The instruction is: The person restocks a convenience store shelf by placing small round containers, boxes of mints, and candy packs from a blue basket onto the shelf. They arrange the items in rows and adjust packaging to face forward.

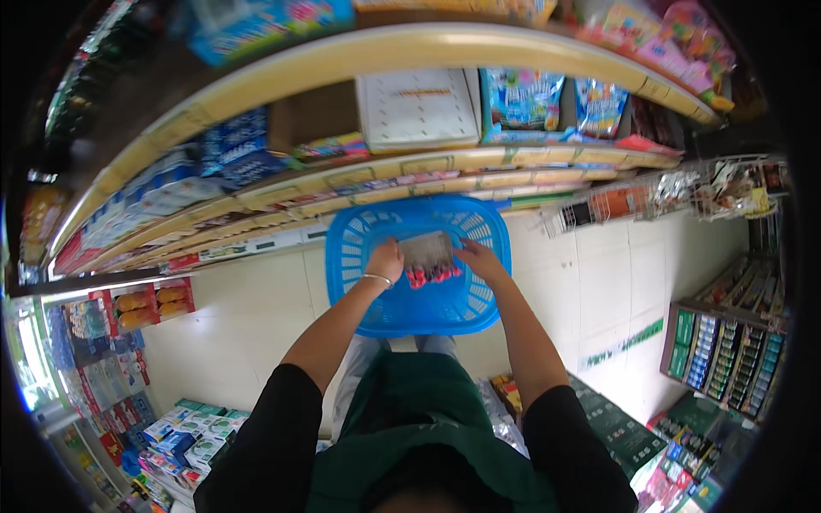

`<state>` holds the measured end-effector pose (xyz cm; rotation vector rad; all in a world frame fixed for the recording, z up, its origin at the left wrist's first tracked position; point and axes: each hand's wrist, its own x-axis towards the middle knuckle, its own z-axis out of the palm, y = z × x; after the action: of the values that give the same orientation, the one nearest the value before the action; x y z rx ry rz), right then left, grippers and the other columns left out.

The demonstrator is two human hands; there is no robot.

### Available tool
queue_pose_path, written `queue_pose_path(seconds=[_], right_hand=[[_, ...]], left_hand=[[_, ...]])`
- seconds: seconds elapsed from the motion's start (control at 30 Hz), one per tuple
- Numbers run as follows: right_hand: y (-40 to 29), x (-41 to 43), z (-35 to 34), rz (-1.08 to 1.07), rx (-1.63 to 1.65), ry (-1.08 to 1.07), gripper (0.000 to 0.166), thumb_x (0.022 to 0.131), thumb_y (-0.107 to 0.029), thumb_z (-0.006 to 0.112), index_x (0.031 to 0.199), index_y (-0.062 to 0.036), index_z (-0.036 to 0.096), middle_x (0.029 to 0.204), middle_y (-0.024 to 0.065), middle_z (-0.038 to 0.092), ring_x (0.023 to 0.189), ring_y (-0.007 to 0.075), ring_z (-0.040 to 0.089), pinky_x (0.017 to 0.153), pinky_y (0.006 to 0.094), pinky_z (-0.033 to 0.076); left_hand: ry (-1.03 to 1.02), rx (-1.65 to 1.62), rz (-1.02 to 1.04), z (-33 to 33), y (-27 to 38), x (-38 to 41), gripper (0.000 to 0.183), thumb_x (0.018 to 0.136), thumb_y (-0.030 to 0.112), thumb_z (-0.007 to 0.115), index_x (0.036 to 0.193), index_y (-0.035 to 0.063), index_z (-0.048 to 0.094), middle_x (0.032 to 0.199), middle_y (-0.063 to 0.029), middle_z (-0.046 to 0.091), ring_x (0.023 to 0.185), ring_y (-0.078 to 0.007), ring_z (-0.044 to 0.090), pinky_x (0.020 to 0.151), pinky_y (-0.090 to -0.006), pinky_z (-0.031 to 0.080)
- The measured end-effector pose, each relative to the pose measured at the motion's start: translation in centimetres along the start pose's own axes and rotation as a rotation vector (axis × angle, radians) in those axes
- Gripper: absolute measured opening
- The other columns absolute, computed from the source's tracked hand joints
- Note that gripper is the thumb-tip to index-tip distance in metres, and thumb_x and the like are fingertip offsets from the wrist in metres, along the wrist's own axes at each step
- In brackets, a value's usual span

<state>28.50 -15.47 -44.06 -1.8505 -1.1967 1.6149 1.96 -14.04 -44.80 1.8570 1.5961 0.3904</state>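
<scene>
My left hand (385,260), with a bracelet at its wrist, grips the left side of a small greyish pack (426,249). Several red-and-dark pieces (433,276) show along the pack's near edge; what they are is too blurred to tell. My right hand (481,260) is at the pack's right side with thumb and forefinger apart; whether a fingertip touches it is unclear. Below both hands is a blue plastic basket (442,314) with slotted sides, in front of my legs. Its visible bottom is bare blue plastic, partly hidden by the pack and hands.
Store shelves (385,51) with pale price rails rise ahead, holding a white box (418,109) and blue snack bags (523,96). Wire baskets (609,199) jut out at right. Stacked boxes (192,436) stand behind at left, a dark green carton (616,423) at right.
</scene>
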Motion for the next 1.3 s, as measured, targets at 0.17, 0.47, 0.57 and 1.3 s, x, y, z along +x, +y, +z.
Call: queue_pose_path(seconds=[0.17,0.47,0.57,1.3], right_hand=[[-7.6,-6.7,-0.3,-0.097,-0.051,-0.162,0.068,0.084,-0.038,0.074,0.141,-0.0089,0.051,0.128,0.0184,0.062,0.109,0.0262,0.063,0.087,0.0355,0.052],[-18.6,-13.6,2.6,-0.576,-0.611,0.072,0.061,0.092,-0.035,0.061,0.141,-0.0029,0.044,0.097,0.0229,0.069,0.087,0.0394,0.067,0.073,0.0471,0.053],[-21.7,-15.1,3.7,-0.58,-0.719,0.166,0.044,0.097,-0.026,0.052,0.133,-0.0022,0.044,0.086,0.0254,0.066,0.078,0.0446,0.062,0.064,0.0526,0.047],[-33.4,-16.5,2.6,-0.675,-0.416,0.178,0.038,0.098,-0.03,0.049,0.101,0.0052,0.063,0.083,0.0252,0.066,0.075,0.0382,0.065,0.068,0.0441,0.051]], left_hand=[[-0.176,0.03,0.054,-10.1,4.7,-3.0,0.031,0.092,0.017,0.049,0.107,-0.0096,0.056,0.088,-0.0303,0.064,0.081,-0.0447,0.062,0.076,-0.0527,0.051],[-0.203,0.247,0.372,-25.5,9.2,-4.7,0.033,0.087,0.024,0.05,0.088,-0.0067,0.064,0.09,-0.0296,0.063,0.084,-0.0452,0.061,0.08,-0.0527,0.048],[-0.129,0.28,0.427,-26.4,7.0,-2.9,0.035,0.087,0.026,0.048,0.088,-0.0045,0.065,0.093,-0.0303,0.064,0.089,-0.0451,0.061,0.082,-0.0519,0.048],[-0.201,-1.232,-0.175,-34.0,14.3,-9.9,0.052,0.104,0.038,0.042,0.151,0.0216,0.028,0.124,-0.0086,0.058,0.105,-0.0232,0.062,0.08,-0.0431,0.059]])
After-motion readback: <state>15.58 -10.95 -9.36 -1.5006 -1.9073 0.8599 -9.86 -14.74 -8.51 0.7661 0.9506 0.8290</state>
